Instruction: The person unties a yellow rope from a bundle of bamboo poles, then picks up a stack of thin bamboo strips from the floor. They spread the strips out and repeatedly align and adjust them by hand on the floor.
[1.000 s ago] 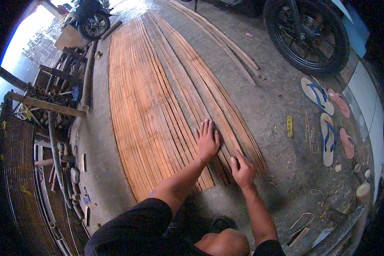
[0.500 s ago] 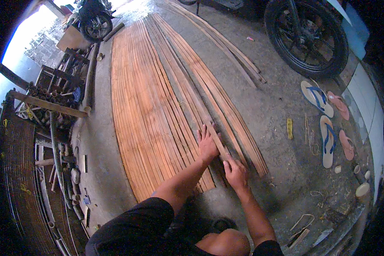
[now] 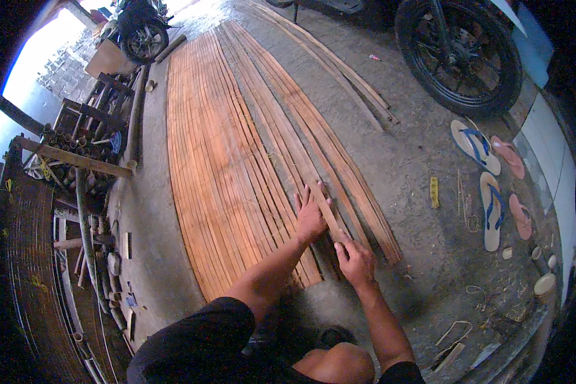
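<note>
A long, narrow bamboo strip (image 3: 327, 217) slants away from me, its near end raised off the floor. My left hand (image 3: 310, 219) is on it a little way up, with fingers showing on both sides of the strip. Closer to me, my right hand (image 3: 356, 261) grips the near end, thumb and fingers closed round it. Left of my hands lies a wide mat of bamboo strips (image 3: 205, 147) set side by side. A narrower bundle of strips (image 3: 345, 169) lies on the right, and a few loose strips run between the two.
More strips (image 3: 345, 80) lie farther off, near a motorcycle wheel (image 3: 459, 61). Flip-flops (image 3: 491, 211) and a yellow strip (image 3: 434, 192) are on the right. A rack of bamboo pieces (image 3: 83, 144) stands left; another motorcycle (image 3: 144, 38) is parked at the back.
Both hands stay nearly in place on the strip. The strip's far part has shifted slightly beyond my left hand, and the view has moved a little.
</note>
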Demonstrator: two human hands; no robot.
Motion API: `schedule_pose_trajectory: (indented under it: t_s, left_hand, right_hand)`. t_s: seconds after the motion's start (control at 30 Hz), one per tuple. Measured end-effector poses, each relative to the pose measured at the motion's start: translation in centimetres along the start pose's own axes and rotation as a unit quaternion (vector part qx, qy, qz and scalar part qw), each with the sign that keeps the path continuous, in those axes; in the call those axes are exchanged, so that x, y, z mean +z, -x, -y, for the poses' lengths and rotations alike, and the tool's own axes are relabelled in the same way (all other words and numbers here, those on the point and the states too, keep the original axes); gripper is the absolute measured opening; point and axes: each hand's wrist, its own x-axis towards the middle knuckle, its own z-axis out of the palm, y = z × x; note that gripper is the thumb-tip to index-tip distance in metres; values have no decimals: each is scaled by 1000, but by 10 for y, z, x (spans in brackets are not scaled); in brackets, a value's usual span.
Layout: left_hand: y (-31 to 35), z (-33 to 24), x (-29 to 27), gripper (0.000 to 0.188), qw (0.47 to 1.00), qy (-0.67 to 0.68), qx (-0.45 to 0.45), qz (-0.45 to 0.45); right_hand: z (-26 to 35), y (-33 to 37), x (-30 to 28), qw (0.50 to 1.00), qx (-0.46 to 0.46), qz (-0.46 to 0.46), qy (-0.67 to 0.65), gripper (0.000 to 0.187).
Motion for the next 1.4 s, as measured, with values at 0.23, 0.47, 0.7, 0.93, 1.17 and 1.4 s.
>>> schedule_pose_trajectory:
  t_s: [0.23,0.47,0.7,0.93,1.17,1.4]
  left_hand:
    - [2,36,1,70,996,-79,-22,-47]
    - [8,24,-15,68,994,-96,-50,-11]
    - [8,4,-24,69,995,-74,-66,4]
    - [-2,-8,-14,73,995,-92,33,-11]
    - [-3,-5,-2,69,993,-108,38,-13]
    - [-9,-4,0,63,995,-96,20,-15]
  right_hand:
    - [-12,4,13,999,13,30,-11,36]
    - [-8,-2,5,1000,2,-6,-31,35]
    - [-38,-8,-7,998,23,-6,-64,33]
    - [-50,-19,-34,998,22,-39,-46,32]
    - [-55,-31,-34,999,13,-6,-29,30]
    - [-65,-23,-6,997,44,41,-44,30]
